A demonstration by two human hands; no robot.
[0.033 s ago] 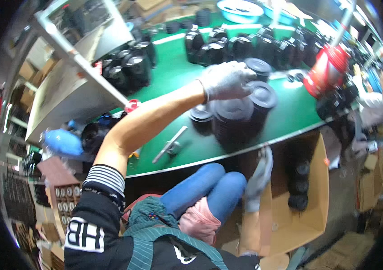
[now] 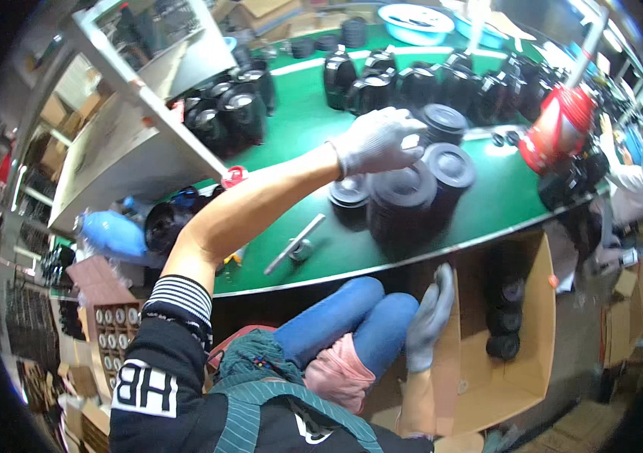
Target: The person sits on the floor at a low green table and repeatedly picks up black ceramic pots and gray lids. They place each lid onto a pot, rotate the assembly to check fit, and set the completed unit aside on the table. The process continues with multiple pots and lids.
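My left hand (image 2: 382, 142), in a grey glove, hovers over stacked round black lids on the green table. Its fingers are bent with the thumb apart, and I make out nothing held. Below it stands the front lid stack (image 2: 401, 185), flanked by a right stack (image 2: 450, 166) and a low stack (image 2: 348, 192). Another stack (image 2: 444, 121) rises behind the fingertips. My right hand (image 2: 431, 321), also gloved, is off the table's front edge with fingers stretched out and nothing in it. It is beside the near wall of an open cardboard box (image 2: 529, 377).
Black round parts (image 2: 502, 346) lie in the box. Glossy black housings (image 2: 373, 92) line the table's far side, with more (image 2: 242, 117) at left. A red machine part (image 2: 558, 130) stands at right. A metal bar (image 2: 295, 244) lies near the front edge; a person (image 2: 635, 181) works far right.
The whole view has shifted slightly right and down and is sharper. My right hand's fingers show more spread out. My left hand keeps its place over the lids.
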